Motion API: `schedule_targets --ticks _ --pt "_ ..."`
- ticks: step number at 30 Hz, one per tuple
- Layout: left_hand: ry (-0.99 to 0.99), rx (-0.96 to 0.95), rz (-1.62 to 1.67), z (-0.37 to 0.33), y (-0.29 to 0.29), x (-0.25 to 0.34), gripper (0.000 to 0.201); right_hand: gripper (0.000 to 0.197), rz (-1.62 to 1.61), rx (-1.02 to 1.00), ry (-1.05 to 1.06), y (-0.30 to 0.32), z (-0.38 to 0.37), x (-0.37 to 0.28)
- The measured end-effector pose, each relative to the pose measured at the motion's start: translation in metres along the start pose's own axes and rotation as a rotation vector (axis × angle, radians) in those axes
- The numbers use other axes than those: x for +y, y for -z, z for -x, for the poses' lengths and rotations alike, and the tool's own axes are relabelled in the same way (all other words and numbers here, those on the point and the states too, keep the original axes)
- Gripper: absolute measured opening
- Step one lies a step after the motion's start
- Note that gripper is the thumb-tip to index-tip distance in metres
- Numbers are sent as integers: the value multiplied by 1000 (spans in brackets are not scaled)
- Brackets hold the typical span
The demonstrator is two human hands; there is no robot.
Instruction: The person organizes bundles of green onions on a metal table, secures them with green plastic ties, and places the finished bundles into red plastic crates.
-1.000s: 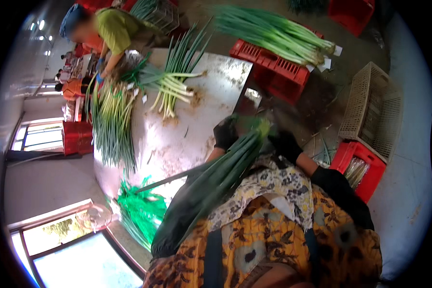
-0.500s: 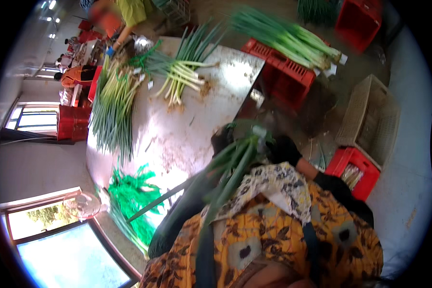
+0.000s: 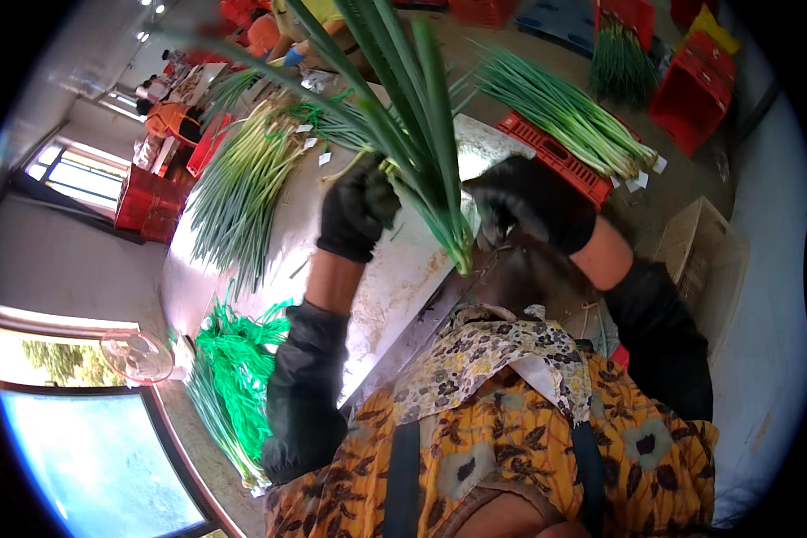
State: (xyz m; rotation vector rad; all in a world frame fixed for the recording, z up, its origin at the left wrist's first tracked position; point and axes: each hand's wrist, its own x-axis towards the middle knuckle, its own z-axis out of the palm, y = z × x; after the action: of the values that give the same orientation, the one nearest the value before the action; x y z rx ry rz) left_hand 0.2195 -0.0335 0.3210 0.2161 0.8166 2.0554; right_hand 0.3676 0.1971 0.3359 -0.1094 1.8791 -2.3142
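Observation:
Large green onions (image 3: pixel 421 170) stand before me, dark leaves fanning up and to the left, the pale root end pointing down. My left hand (image 3: pixel 360 208), black-gloved, is closed at the left side of the leaves, with a bit of pale green at its fingers. On the other side, my right hand (image 3: pixel 538 206), in a black glove too, has its fingers bent in close to the root end; its exact grip is partly hidden. Behind my left hand, a big pile of green onions (image 3: pixel 247 193) lies on the metal table (image 3: pixel 318 211), with another bunch partly covered by the leaves.
Green plastic ties (image 3: pixel 238 359) lie at the table's near left, beside more onions. Onions rest on a red crate (image 3: pixel 556 157) beyond the table. A beige crate (image 3: pixel 704 260) stands at right by the wall. A person (image 3: pixel 309 36) works at the far end.
Both hands have risen away from my body and moved apart. The onions, whose leaves trailed down toward me, now point up and away. My view has shifted slightly.

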Motion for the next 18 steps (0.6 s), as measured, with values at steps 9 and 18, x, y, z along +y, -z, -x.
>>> schedule_targets --ticks 9,18 --pt "-866 -19 -1385 58 -124 170 24 29 -160 -570 520 -50 -64 -170" --pt "-1398 571 -2341 24 -61 173 21 30 433 -19 515 -43 -125 -125"
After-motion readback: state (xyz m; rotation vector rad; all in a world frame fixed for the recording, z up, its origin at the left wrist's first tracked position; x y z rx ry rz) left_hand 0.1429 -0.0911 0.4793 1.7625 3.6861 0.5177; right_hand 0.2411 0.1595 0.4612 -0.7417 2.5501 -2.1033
